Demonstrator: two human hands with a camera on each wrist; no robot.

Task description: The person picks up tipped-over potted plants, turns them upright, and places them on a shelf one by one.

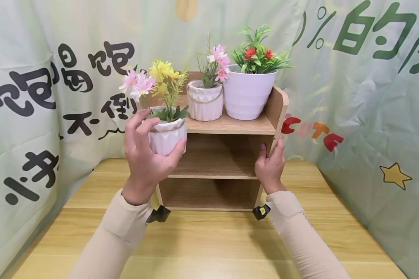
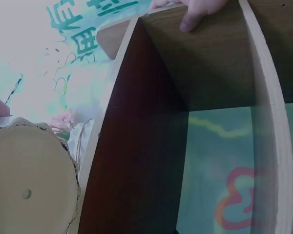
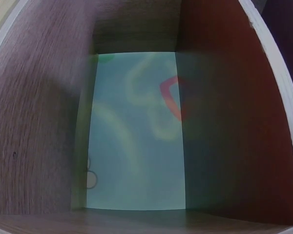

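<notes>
My left hand point(image 1: 144, 155) holds a small white ribbed flower pot point(image 1: 167, 136) with pink and yellow artificial flowers, thumb on one side and fingers on the other. The pot is in front of the left end of the top board of a wooden shelf point(image 1: 216, 172). In the left wrist view the round underside of this flower pot point(image 2: 29, 180) shows, apart from the board. My right hand point(image 1: 270, 164) grips the shelf's right side panel, its thumb on the inner face; this right hand point(image 2: 202, 7) also appears in the left wrist view.
On the top board stand a small white pot with pink flowers point(image 1: 206, 101) and a larger white pot with red flowers point(image 1: 249, 95). The shelf stands on a wooden table point(image 1: 209, 244). Printed curtains point(image 1: 366, 112) hang behind. Inside the shelf, a lower compartment's side wall point(image 3: 239, 122) shows.
</notes>
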